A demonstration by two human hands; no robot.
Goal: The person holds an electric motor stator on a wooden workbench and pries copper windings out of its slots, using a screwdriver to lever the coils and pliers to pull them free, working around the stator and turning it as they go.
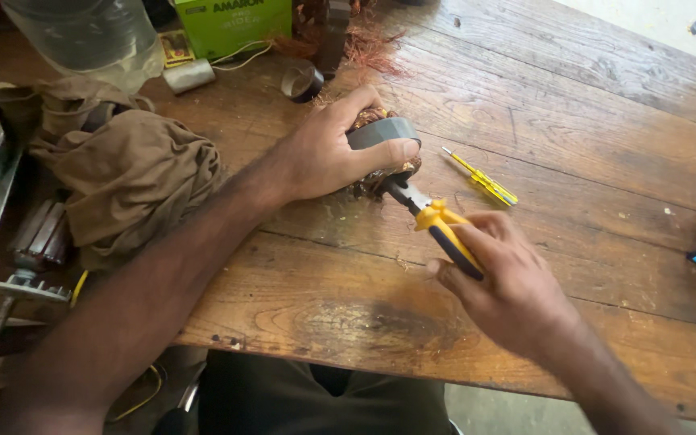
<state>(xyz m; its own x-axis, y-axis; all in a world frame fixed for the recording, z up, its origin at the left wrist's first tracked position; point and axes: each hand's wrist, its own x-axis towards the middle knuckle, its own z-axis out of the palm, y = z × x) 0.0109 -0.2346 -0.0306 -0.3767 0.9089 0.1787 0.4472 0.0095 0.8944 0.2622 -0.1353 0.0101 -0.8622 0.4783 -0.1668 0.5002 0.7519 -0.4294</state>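
Head view, items on the wooden bench (573, 105), as held and as lying.

Item one: motor winding core (380, 157), round, wrapped in a band of dull grey tape, coppery wire showing at its ends. It sits near the bench's middle, pinned under my left hand (324, 153), fingers curled over the top and clamped on it.

Item two: pliers (432, 221), yellow and dark blue grips, steel nose touching the core's near end. My right hand (501, 282) is closed around the handles.

Handling note, as I judge it: keep the core pressed flat so it cannot roll, bite only the wire end, pull in line with the nose rather than twisting.

Item three: small yellow screwdriver (481, 179), slim, lying loose just beyond the pliers.

Item four: brown cloth (134, 173), crumpled, soft, toward the left edge.

Item five: loose copper wire tuft (368, 44), fine and frizzy, near the far edge.

Bench surface: weathered planks, cracked grain, stained patches.
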